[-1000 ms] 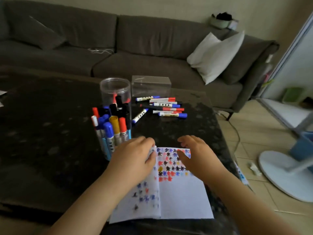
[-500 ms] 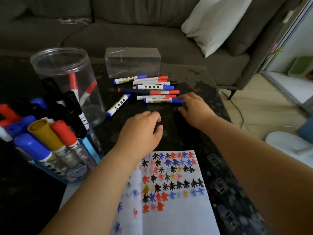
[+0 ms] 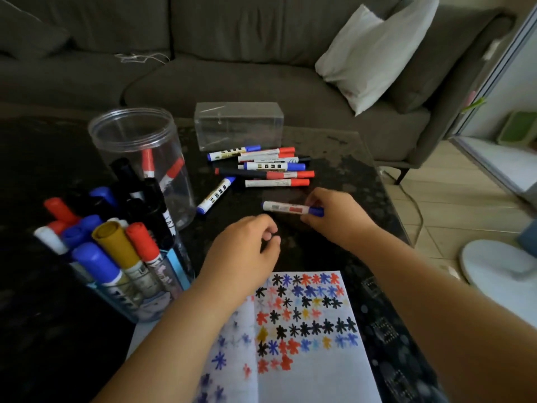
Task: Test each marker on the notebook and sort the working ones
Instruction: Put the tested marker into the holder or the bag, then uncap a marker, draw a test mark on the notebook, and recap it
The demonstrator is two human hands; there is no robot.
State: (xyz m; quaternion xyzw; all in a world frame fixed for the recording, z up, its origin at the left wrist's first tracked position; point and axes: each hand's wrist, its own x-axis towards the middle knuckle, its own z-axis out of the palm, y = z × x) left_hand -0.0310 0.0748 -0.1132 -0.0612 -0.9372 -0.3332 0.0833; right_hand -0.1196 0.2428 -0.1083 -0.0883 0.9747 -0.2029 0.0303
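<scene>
My right hand [image 3: 334,219] pinches a blue-capped white marker [image 3: 286,207] by its cap end, held level just above the dark table [image 3: 334,158]. My left hand [image 3: 247,251] hovers beside it with fingers loosely curled and nothing in it. The open notebook [image 3: 305,379] lies near me, its page full of black, red, blue and yellow star marks. A loose pile of markers [image 3: 267,167] lies beyond my hands. A clear round jar [image 3: 139,141] holds a few markers. A low holder [image 3: 125,266] at the left is packed with several markers.
An empty clear rectangular box [image 3: 238,125] stands behind the pile. A grey sofa [image 3: 232,68] with a white pillow [image 3: 374,53] runs along the table's far edge. The table's right edge drops to a tiled floor [image 3: 453,205] with a white fan base [image 3: 494,266].
My right hand has lifted a blue-capped marker from the near edge of the pile and drawn it toward me. Both hands left the notebook a second ago; the left one stays empty.
</scene>
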